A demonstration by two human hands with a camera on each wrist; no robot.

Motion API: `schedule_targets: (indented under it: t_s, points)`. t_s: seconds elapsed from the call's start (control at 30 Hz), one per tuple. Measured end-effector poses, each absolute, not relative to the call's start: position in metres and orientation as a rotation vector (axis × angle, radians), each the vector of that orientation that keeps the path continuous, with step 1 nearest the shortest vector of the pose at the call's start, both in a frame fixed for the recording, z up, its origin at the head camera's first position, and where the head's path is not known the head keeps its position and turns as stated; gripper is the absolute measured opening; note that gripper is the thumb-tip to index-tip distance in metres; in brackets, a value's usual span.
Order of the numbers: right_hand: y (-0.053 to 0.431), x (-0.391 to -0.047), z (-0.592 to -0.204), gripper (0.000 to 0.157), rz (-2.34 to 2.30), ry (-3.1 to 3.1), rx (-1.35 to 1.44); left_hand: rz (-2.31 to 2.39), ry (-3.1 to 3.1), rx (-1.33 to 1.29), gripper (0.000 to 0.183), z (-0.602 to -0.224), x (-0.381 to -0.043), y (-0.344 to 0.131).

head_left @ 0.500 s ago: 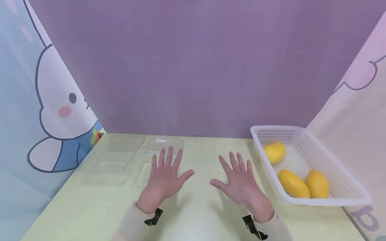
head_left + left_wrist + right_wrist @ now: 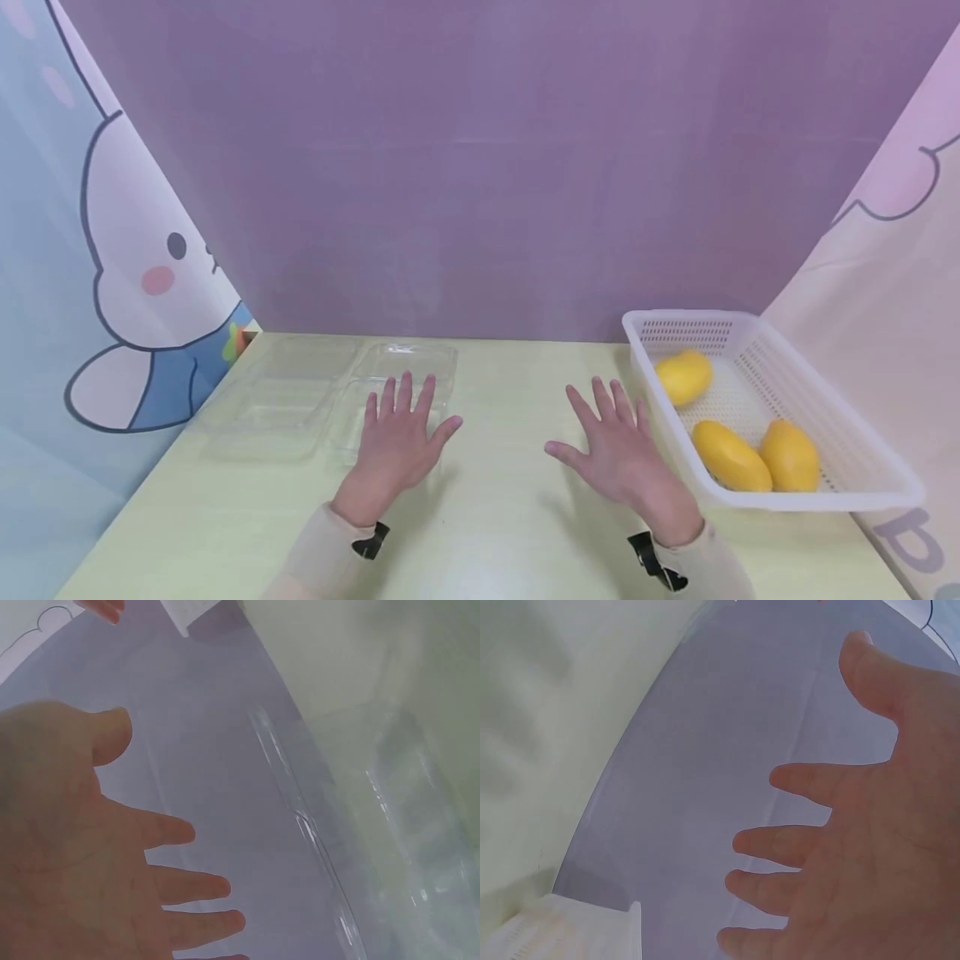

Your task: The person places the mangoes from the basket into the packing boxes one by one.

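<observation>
My left hand (image 2: 397, 450) hovers palm down over the table with fingers spread, overlapping the near part of a clear plastic container (image 2: 408, 360) in the head view. Left of that container lies another clear plastic container (image 2: 285, 392). My right hand (image 2: 618, 454), also spread and holding nothing, is just left of a white perforated basket (image 2: 832, 417). Inside the basket are three yellow mangoes: one mango (image 2: 684, 377) at the back, and a mango (image 2: 731, 457) beside another mango (image 2: 790, 457) at the front. Both wrist views show straight fingers on each hand.
The pale yellow table (image 2: 480, 533) runs back to a purple backdrop (image 2: 480, 167). A cartoon-printed curtain (image 2: 142, 250) borders the left side, and a pink and white curtain (image 2: 900, 317) borders the right, close to the basket.
My hands have moved apart, the left one slightly to the left and the right one to the right, toward the basket. The containers and mangoes stay where they were.
</observation>
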State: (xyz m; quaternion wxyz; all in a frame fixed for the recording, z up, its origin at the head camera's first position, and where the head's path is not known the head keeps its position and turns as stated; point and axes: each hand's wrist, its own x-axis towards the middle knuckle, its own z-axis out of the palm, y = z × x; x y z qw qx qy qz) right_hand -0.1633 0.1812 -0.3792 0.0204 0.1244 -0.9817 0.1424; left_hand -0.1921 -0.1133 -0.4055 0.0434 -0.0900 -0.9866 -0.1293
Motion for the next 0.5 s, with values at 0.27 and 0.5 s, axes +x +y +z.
schedule_targets:
  t_s: [0.27,0.5]
  points:
    - [0.188,-0.162,-0.375,0.083,0.409,-3.026,0.4,-0.419,-3.025,-0.202,0.079,-0.41,-0.197,-0.129]
    - [0.194,-0.161,-0.369,0.084,0.39,-3.03,0.385,-0.405,-3.038,-0.12,0.078,-0.415,-0.201,-0.145]
